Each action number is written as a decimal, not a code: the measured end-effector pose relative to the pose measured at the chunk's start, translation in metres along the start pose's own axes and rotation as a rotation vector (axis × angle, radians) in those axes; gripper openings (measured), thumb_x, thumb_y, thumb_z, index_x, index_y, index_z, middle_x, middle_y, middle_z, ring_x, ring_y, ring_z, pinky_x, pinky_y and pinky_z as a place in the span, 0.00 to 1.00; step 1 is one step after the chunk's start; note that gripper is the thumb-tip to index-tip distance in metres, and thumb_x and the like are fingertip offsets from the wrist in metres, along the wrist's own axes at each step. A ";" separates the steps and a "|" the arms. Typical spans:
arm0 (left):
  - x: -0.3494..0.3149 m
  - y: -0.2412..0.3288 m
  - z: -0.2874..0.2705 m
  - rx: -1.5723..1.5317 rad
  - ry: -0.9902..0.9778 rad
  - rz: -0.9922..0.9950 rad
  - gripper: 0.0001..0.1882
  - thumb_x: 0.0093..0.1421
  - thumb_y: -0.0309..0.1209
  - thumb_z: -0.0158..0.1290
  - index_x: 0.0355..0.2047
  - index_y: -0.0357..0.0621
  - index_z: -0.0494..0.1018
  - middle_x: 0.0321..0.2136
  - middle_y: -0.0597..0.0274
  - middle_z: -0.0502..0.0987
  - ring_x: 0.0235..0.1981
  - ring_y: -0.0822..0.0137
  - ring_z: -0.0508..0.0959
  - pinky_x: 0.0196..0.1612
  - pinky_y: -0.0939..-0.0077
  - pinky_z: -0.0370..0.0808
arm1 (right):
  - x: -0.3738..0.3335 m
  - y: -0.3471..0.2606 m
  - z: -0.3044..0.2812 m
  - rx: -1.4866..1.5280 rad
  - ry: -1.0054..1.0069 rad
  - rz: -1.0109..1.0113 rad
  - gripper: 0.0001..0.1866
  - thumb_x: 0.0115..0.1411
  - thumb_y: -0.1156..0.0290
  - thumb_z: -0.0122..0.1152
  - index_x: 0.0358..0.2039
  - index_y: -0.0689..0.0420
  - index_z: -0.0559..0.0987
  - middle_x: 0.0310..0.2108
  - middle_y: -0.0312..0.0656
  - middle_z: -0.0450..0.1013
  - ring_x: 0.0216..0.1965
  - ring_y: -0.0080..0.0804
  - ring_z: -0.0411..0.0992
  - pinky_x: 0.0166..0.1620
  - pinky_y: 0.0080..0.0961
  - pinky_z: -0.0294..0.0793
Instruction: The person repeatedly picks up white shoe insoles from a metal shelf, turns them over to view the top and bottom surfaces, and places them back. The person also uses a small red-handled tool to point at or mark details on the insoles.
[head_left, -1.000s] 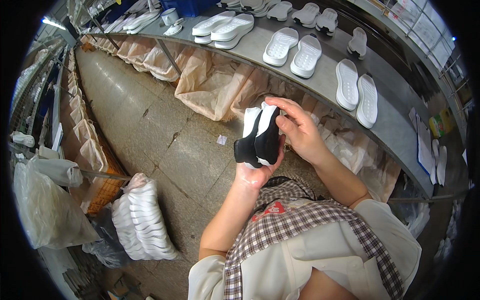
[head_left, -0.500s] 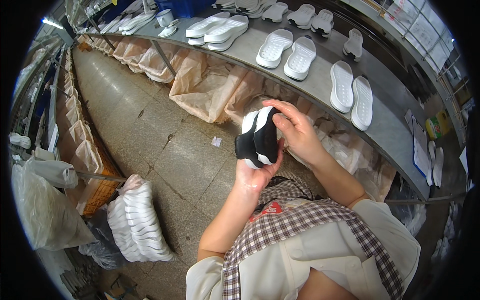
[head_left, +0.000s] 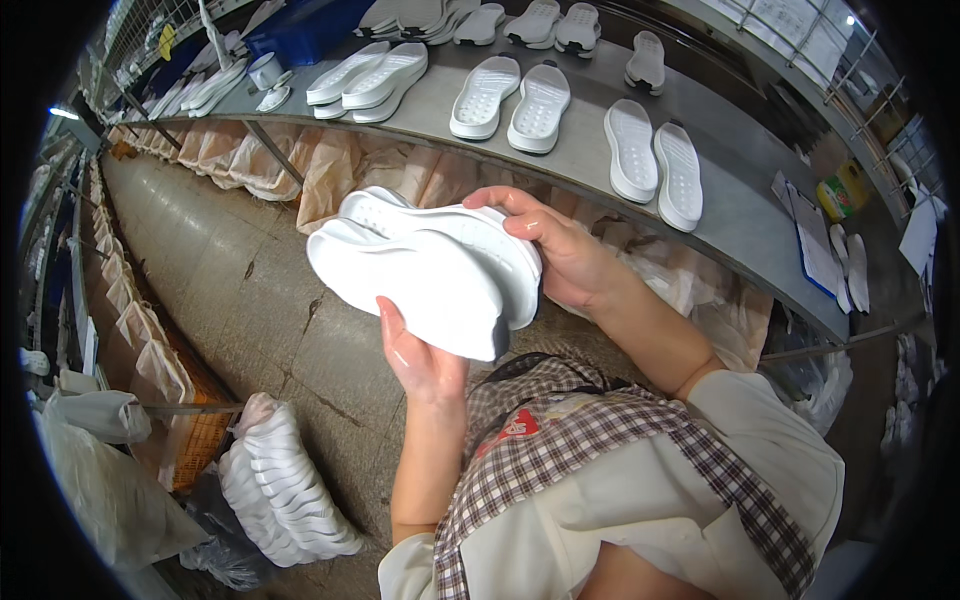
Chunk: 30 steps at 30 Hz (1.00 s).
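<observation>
Two white shoe soles are held side by side in front of me, over the floor beside the bench. My left hand (head_left: 428,362) is closed on the nearer sole (head_left: 400,285), thumb up along its outer side and the other fingers hidden beneath. My right hand (head_left: 560,250) grips the farther sole (head_left: 500,245) by its right end, fingers over the rim. That sole's dimpled hollow shows in part behind the nearer one. A dark patch appears at the nearer sole's right end.
On the grey bench (head_left: 585,130) lie several pairs of white soles (head_left: 540,108). A blue bin (head_left: 300,35) and a white mug (head_left: 265,70) stand at its far left; a clipboard (head_left: 808,235) and yellow bottle (head_left: 842,190) are at right. A bag of white soles (head_left: 285,485) sits on the floor.
The soles have turned from black-and-white undersides on end to white sides lying lengthwise, and the hands have spread apart. The view has shifted, so the bench appears farther left.
</observation>
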<state>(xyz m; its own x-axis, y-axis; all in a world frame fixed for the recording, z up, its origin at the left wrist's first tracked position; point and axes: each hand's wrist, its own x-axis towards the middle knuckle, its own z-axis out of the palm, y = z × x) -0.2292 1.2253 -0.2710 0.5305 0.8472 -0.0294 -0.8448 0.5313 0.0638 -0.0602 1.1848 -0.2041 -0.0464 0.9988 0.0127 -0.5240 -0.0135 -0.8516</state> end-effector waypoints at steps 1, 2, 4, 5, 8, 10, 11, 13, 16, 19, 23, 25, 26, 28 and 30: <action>-0.001 0.002 0.002 -0.072 -0.044 -0.015 0.29 0.65 0.46 0.37 0.60 0.40 0.51 0.57 0.51 0.61 0.57 0.52 0.64 0.59 0.52 0.62 | 0.002 0.001 -0.001 0.037 -0.018 -0.017 0.24 0.57 0.63 0.51 0.53 0.57 0.64 0.49 0.42 0.65 0.51 0.30 0.65 0.53 0.28 0.67; -0.002 0.005 0.005 0.002 -0.019 0.001 0.30 0.65 0.46 0.38 0.60 0.40 0.51 0.56 0.51 0.62 0.56 0.52 0.65 0.58 0.52 0.63 | 0.003 0.001 -0.002 0.069 -0.017 -0.021 0.24 0.57 0.63 0.51 0.53 0.57 0.64 0.49 0.43 0.65 0.51 0.30 0.65 0.54 0.29 0.66; -0.005 0.007 0.009 -0.004 -0.031 0.016 0.30 0.65 0.47 0.38 0.60 0.40 0.52 0.56 0.51 0.63 0.55 0.53 0.66 0.57 0.54 0.65 | 0.004 0.003 -0.003 0.119 -0.065 -0.064 0.24 0.56 0.64 0.51 0.53 0.57 0.64 0.50 0.44 0.65 0.52 0.32 0.65 0.55 0.30 0.66; -0.006 0.007 0.010 0.052 -0.016 0.041 0.30 0.65 0.47 0.38 0.60 0.40 0.52 0.56 0.51 0.63 0.55 0.53 0.67 0.57 0.55 0.65 | 0.004 0.003 -0.004 0.130 -0.078 -0.078 0.25 0.56 0.65 0.51 0.53 0.57 0.64 0.50 0.44 0.65 0.52 0.32 0.66 0.55 0.30 0.66; -0.008 0.009 0.014 0.169 -0.029 0.082 0.30 0.65 0.48 0.37 0.60 0.40 0.52 0.56 0.51 0.63 0.54 0.55 0.68 0.56 0.59 0.66 | 0.005 0.004 -0.004 0.166 -0.074 -0.092 0.25 0.54 0.65 0.49 0.53 0.57 0.64 0.51 0.45 0.65 0.52 0.33 0.66 0.55 0.30 0.65; -0.008 0.012 0.017 0.162 0.027 0.095 0.30 0.63 0.49 0.39 0.60 0.44 0.55 0.58 0.53 0.61 0.58 0.51 0.61 0.59 0.49 0.59 | 0.005 0.004 -0.004 0.188 -0.074 -0.105 0.26 0.53 0.65 0.49 0.53 0.58 0.64 0.51 0.46 0.65 0.52 0.34 0.66 0.56 0.31 0.64; -0.008 0.012 0.018 0.192 0.039 0.110 0.30 0.64 0.49 0.39 0.60 0.44 0.55 0.58 0.53 0.60 0.58 0.52 0.61 0.59 0.50 0.58 | 0.005 0.003 -0.004 0.196 -0.082 -0.117 0.26 0.52 0.65 0.48 0.53 0.58 0.64 0.51 0.46 0.65 0.52 0.34 0.66 0.56 0.31 0.64; -0.010 0.012 0.021 0.153 0.022 0.110 0.30 0.64 0.49 0.38 0.60 0.44 0.55 0.59 0.54 0.60 0.59 0.53 0.61 0.60 0.52 0.58 | 0.005 0.002 -0.004 0.216 -0.094 -0.131 0.27 0.51 0.65 0.48 0.52 0.59 0.63 0.51 0.46 0.65 0.52 0.35 0.65 0.56 0.32 0.63; -0.013 0.012 0.025 0.118 -0.028 0.120 0.30 0.65 0.49 0.36 0.61 0.45 0.55 0.59 0.55 0.59 0.59 0.55 0.61 0.61 0.54 0.57 | 0.004 0.002 -0.005 0.287 -0.119 -0.138 0.27 0.50 0.66 0.47 0.52 0.60 0.64 0.50 0.46 0.65 0.52 0.36 0.66 0.56 0.32 0.64; -0.015 0.014 0.026 0.187 -0.011 0.144 0.30 0.65 0.51 0.33 0.61 0.47 0.55 0.60 0.58 0.59 0.59 0.57 0.60 0.61 0.55 0.56 | 0.003 0.003 -0.007 0.402 -0.178 -0.152 0.26 0.50 0.69 0.45 0.51 0.61 0.65 0.48 0.46 0.66 0.51 0.36 0.66 0.56 0.32 0.65; -0.015 0.014 0.025 0.153 -0.170 0.129 0.31 0.65 0.50 0.36 0.60 0.42 0.54 0.57 0.54 0.62 0.58 0.58 0.63 0.60 0.60 0.60 | 0.002 0.004 -0.011 0.484 -0.220 -0.168 0.26 0.50 0.69 0.44 0.51 0.61 0.65 0.49 0.46 0.66 0.51 0.38 0.66 0.56 0.34 0.65; -0.015 0.013 0.024 0.115 -0.221 0.113 0.31 0.65 0.48 0.37 0.60 0.39 0.53 0.57 0.51 0.62 0.57 0.57 0.64 0.60 0.60 0.61 | 0.000 0.005 -0.013 0.507 -0.215 -0.170 0.26 0.49 0.68 0.44 0.51 0.61 0.64 0.49 0.48 0.66 0.51 0.39 0.67 0.55 0.35 0.66; -0.016 0.011 0.025 0.140 -0.175 0.119 0.31 0.65 0.48 0.37 0.60 0.40 0.52 0.57 0.51 0.62 0.58 0.56 0.64 0.60 0.58 0.60 | -0.001 0.005 -0.015 0.517 -0.211 -0.173 0.27 0.48 0.68 0.45 0.51 0.60 0.64 0.50 0.49 0.65 0.51 0.41 0.67 0.55 0.37 0.66; -0.016 0.008 0.026 0.174 -0.128 0.120 0.31 0.66 0.48 0.36 0.61 0.40 0.51 0.58 0.50 0.60 0.58 0.54 0.62 0.61 0.55 0.58 | -0.005 0.006 -0.019 0.548 -0.170 -0.183 0.27 0.48 0.67 0.46 0.51 0.60 0.64 0.51 0.49 0.66 0.51 0.43 0.67 0.55 0.38 0.66; -0.012 0.001 0.027 0.168 -0.171 0.090 0.31 0.66 0.48 0.35 0.62 0.41 0.50 0.59 0.50 0.59 0.59 0.53 0.61 0.61 0.51 0.57 | -0.011 0.006 -0.024 0.602 -0.109 -0.198 0.27 0.48 0.67 0.45 0.51 0.60 0.65 0.50 0.48 0.66 0.51 0.43 0.67 0.55 0.39 0.67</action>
<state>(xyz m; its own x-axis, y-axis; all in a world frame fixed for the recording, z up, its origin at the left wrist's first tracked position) -0.2348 1.2155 -0.2436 0.4699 0.8696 0.1517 -0.8732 0.4328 0.2240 -0.0425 1.1743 -0.2221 0.0310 0.9751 0.2196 -0.9158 0.1157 -0.3847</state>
